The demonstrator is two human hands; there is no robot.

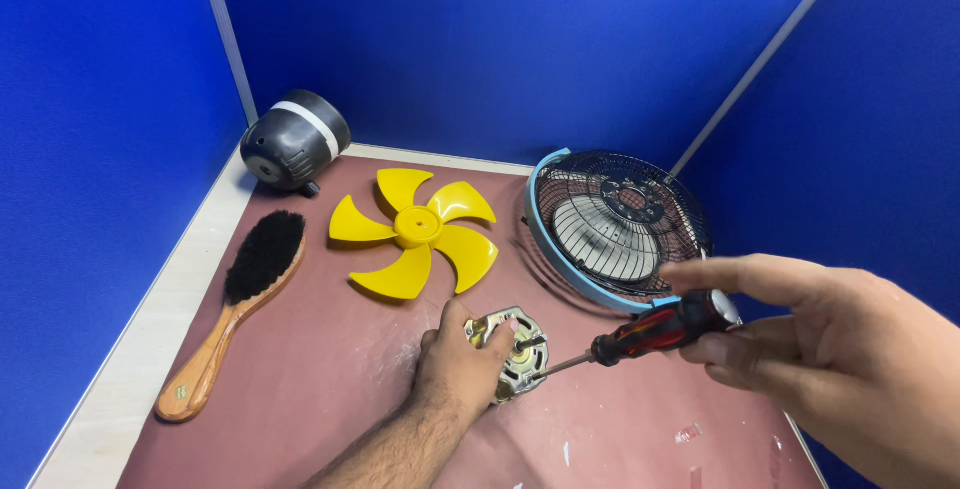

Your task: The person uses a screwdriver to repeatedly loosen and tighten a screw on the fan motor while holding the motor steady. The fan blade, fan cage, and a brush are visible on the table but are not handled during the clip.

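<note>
Motor: small round electric motor with a silver metal frame and brass-coloured windings point(510, 351) sits on the reddish-brown mat point(330, 369) near the front, between your two hands and just in front of the yellow five-bladed plastic fan blade point(415, 230).
Left hand: your left hand point(458, 361) wraps over the motor's left side, fingers curled closed on its frame. Press it down into the mat so that it cannot turn with the tool.
Right hand: your right hand point(830, 334) holds the red-and-black-handled screwdriver point(640, 335) loosely, pinched near its butt between thumb and fingers, with the index finger stretched out above it. Close more of the palm onto the handle for firmer control.
Tool line: the shaft comes in low from the right and its tip meets the motor's right edge; I cannot tell whether it is seated in a screw. Feel for a square seat and keep the shaft in line with the screw, as a slanted tip would likely slip.
Surroundings: the black wire fan guard with a light blue rim point(612, 227) leans just behind the screwdriver, so mind your knuckles. The wooden-handled black bristle brush point(238, 307) and the black rounded motor housing with a white band point(295, 139) lie well apart on the left.
</note>
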